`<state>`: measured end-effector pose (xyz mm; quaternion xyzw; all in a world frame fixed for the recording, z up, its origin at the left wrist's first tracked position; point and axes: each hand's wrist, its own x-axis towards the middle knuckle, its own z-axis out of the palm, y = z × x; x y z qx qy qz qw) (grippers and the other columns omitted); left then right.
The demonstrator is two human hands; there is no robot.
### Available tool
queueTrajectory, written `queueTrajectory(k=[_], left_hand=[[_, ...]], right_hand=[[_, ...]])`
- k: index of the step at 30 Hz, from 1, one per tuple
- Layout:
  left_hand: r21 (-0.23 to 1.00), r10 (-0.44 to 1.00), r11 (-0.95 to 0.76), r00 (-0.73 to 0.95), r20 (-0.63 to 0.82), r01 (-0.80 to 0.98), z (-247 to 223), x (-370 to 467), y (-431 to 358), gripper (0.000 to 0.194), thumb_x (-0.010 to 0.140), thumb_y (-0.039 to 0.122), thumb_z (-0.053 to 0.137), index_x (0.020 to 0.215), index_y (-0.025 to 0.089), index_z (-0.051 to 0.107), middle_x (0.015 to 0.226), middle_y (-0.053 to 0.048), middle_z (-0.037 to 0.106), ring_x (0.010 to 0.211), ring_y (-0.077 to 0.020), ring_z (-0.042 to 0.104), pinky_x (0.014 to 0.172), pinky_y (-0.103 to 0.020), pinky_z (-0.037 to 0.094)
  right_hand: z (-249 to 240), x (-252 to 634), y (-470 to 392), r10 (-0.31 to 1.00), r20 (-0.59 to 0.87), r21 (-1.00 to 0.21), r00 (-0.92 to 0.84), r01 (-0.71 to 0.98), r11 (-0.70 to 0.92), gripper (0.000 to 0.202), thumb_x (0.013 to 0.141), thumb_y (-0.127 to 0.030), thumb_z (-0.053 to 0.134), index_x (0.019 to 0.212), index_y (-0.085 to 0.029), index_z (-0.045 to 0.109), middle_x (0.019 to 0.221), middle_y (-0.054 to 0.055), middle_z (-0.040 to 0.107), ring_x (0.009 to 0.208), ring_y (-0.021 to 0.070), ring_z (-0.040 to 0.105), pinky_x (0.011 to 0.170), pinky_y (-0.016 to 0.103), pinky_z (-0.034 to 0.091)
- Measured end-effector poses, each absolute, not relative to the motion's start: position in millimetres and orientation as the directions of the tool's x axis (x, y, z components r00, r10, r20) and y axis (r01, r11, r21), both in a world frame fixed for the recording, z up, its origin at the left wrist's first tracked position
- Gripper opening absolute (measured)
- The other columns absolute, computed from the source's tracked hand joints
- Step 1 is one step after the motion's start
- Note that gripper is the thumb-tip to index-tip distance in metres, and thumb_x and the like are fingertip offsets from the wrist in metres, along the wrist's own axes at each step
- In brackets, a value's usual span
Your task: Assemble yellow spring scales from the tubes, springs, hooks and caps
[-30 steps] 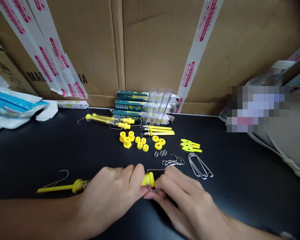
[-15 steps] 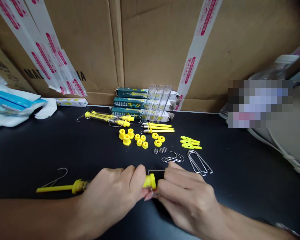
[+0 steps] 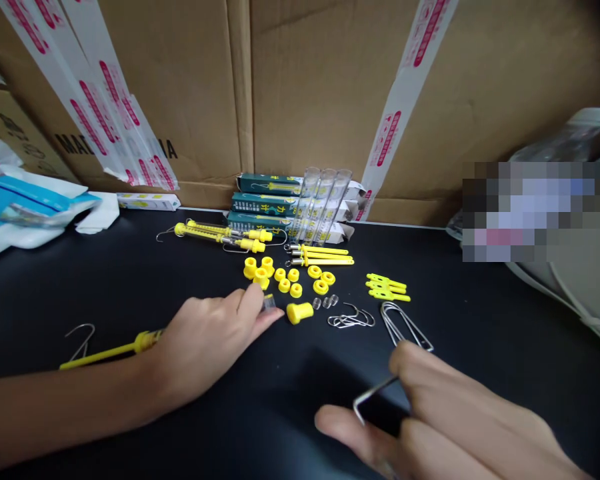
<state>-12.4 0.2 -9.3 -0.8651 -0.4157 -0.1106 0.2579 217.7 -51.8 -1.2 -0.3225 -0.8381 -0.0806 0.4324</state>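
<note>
My left hand is closed around a spring scale. Its yellow rod and a wire hook stick out on the left, and the clear tube's end shows by my thumb; the middle is hidden in the fist. Just right of that end, a yellow cap lies on its side on the black table. At the lower right, my right hand grips a bent wire loop, one angled end of which points at my thumb. Behind the hands lie small springs, wire hooks and wire loops.
Farther back are yellow collars, small rings, yellow rods, flat yellow pieces and two spring scales. Clear tubes lean on green boxes before a large carton. A bag stands at right.
My hands have come apart. The yellow cap is off the tube and lies on the table. My right hand has moved right and nearer with the wire loop; my left hand has shifted left and away.
</note>
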Motion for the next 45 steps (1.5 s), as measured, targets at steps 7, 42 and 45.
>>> queueTrajectory(k=[7,42,45], left_hand=[[-0.296,0.652,-0.586,0.656,0.38,0.754,-8.9,-9.3,0.9,0.031,0.103,0.033,0.045,0.074,0.022,0.05,0.051,0.003,0.058,0.039,-0.0195,0.063,0.036,-0.031,0.023],[-0.165,0.572,-0.737,0.735,0.365,0.655,-10.2,-16.1,10.7,0.027,0.105,0.022,0.031,0.119,0.017,0.053,0.085,-0.002,0.071,0.066,-0.0206,0.072,0.05,-0.033,0.045],[-0.086,0.602,-0.744,0.719,0.347,0.663,-7.6,-16.0,10.3,0.024,0.103,0.019,0.033,0.114,0.017,0.054,0.093,-0.003,0.073,0.072,-0.0205,0.073,0.055,-0.034,0.046]], right_hand=[[1.7,220.1,-33.6,0.569,0.67,-0.217,-0.477,0.607,0.765,0.03,0.099,-0.031,0.059,0.073,-0.021,0.048,0.062,-0.003,0.047,0.058,0.013,0.049,0.061,0.028,0.045],[33.5,263.4,4.5,0.711,0.518,-0.339,-0.476,0.648,0.682,0.02,0.099,-0.022,0.052,0.089,-0.022,0.07,0.111,0.011,0.062,0.098,0.0231,0.063,0.075,0.034,0.053],[45.0,291.6,12.4,0.765,0.392,-0.404,-0.511,0.651,0.643,0.028,0.1,-0.041,0.052,0.088,-0.026,0.072,0.114,0.008,0.068,0.101,0.0258,0.068,0.077,0.035,0.056]])
